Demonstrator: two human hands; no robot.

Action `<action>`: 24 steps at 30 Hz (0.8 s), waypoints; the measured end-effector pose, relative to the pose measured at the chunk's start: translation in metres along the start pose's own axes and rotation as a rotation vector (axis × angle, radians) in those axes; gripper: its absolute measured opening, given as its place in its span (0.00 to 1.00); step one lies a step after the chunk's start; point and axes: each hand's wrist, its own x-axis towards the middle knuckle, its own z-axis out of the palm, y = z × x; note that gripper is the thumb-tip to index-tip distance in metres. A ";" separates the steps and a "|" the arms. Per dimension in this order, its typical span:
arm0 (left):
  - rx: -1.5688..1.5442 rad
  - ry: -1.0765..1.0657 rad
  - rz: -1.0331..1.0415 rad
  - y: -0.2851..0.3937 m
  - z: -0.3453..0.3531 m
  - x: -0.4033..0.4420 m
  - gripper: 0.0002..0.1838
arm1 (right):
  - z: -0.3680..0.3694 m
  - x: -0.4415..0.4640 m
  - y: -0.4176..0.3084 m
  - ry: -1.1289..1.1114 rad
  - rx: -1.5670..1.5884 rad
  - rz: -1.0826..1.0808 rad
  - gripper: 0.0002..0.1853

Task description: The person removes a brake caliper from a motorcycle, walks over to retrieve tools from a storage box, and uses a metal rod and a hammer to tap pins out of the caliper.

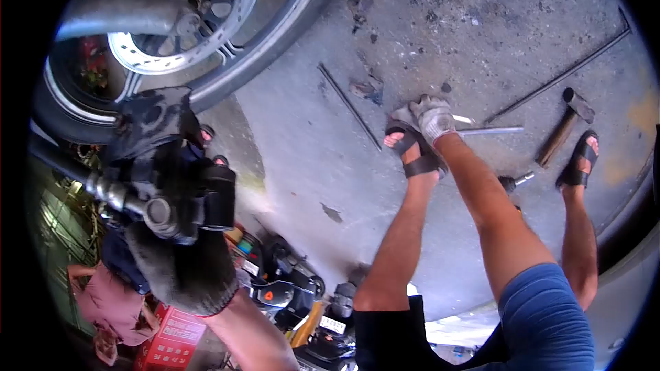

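My left hand, in a dark, dirty glove, is against the lower end of a black motorcycle part with metal fittings; its fingers are mostly hidden behind it. Down at the concrete floor, my right hand wears a pale glove, its fingers curled together beside my sandal. What they grip is hidden. A silver rod and a short white piece show next to that wrist. To the left lies a thin dark bar.
A wheel with a brake disc fills the upper left. A hammer, a long bar and a socket tool lie at right. A person in pink, a red box and parked motorcycles are lower left.
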 end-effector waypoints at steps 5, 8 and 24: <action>0.433 0.025 0.057 -0.006 0.015 0.002 0.28 | -0.015 -0.034 -0.001 0.360 0.240 -0.010 0.16; 0.334 0.138 0.136 -0.008 0.068 0.001 0.29 | -0.065 -0.098 0.006 0.313 0.709 0.191 0.19; 0.202 0.171 -0.123 0.078 0.165 -0.112 0.28 | -0.514 -0.306 -0.165 0.595 0.277 -0.256 0.10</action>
